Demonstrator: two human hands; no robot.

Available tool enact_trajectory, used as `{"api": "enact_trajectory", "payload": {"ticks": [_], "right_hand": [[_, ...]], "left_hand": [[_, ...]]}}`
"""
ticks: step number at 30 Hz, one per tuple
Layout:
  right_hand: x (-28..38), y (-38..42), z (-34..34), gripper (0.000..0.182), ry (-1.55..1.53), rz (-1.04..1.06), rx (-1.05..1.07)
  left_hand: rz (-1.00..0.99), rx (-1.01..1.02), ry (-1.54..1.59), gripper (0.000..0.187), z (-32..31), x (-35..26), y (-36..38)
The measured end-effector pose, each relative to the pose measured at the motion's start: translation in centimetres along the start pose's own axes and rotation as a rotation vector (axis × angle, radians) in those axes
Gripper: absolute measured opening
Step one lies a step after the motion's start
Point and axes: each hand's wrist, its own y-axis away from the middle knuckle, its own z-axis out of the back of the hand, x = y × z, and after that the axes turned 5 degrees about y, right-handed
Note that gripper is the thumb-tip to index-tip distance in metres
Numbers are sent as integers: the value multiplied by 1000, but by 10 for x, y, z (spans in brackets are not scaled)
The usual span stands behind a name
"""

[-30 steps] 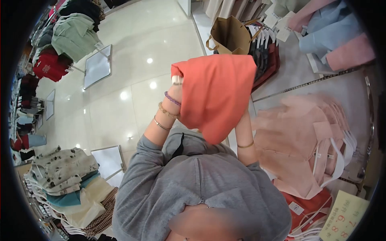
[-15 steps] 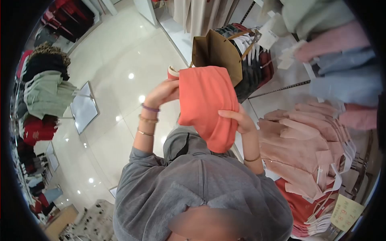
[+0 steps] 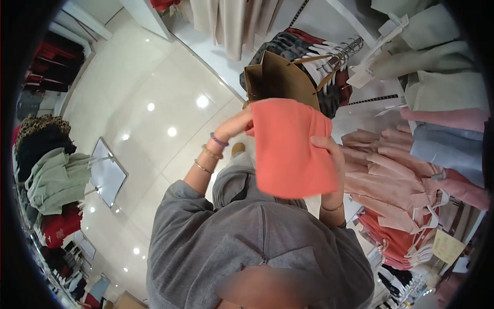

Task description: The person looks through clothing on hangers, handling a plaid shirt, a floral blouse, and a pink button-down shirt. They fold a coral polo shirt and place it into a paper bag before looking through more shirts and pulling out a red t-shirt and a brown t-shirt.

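A coral-coloured folded garment [image 3: 290, 152] is held up in front of my body between both hands. My left hand [image 3: 241, 123] grips its upper left edge, the fingers mostly hidden behind the fabric. On the right edge, my right hand [image 3: 329, 147] is closed around the cloth, with the thumb lying over the front. The lower part of the garment hangs in front of my grey top [image 3: 257, 226]. Just beyond its upper edge stands a brown paper bag [image 3: 280, 77], its mouth open and its handles up.
Pink shirts [image 3: 391, 170] hang on white hangers at the right, near a yellow price sign [image 3: 447, 246]. Camouflage clothes [image 3: 288, 44] hang behind the bag. More garments, including a light green one [image 3: 56, 175], hang at left beyond the shiny tiled floor [image 3: 154, 77].
The coral garment has shifted right and slightly down, and its lower part is spread wider and flatter. Both hands have moved right with it, still gripping. The view has turned somewhat.
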Motion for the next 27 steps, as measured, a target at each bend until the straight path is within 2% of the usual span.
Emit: {"api": "enact_trajectory", "payload": {"ticks": [1,3,5,6,7,10,13,14,16,18,21,24,25,27], "right_hand": [[-2,-8,1,49,89,89,-8],[-2,-25,7,45,303,254,-39],[1,-44,15,43,545,407,-84],[3,-50,17,42,573,408,-102],[4,-54,18,41,600,407,-121],[-2,-71,25,37,720,473,-117],[-3,-79,18,36,832,530,-140],[-1,-79,17,35,863,539,-160],[7,-81,21,44,1015,533,-176],[23,-77,19,54,1171,460,-225],[31,-85,35,65,1518,766,-421],[39,-94,48,66,823,311,106],[40,-82,37,55,613,90,120],[37,-98,53,50,633,214,120]], "left_hand": [[63,-77,-31,69,1,28,4],[305,-351,189,68,-15,33,7],[170,-216,577,66,-4,58,8],[103,-146,767,65,1,74,10],[119,-297,806,63,-16,56,13],[261,-155,561,62,-20,17,1],[304,-209,306,51,-14,14,-5],[302,-266,334,47,-15,14,-5],[304,-376,388,39,-18,20,-3],[289,-390,334,45,-11,29,-3],[295,-421,400,46,-7,24,-1],[264,-450,476,44,-25,12,-9],[244,-454,489,44,-31,10,-13],[195,-500,337,43,-24,18,-21]]}}
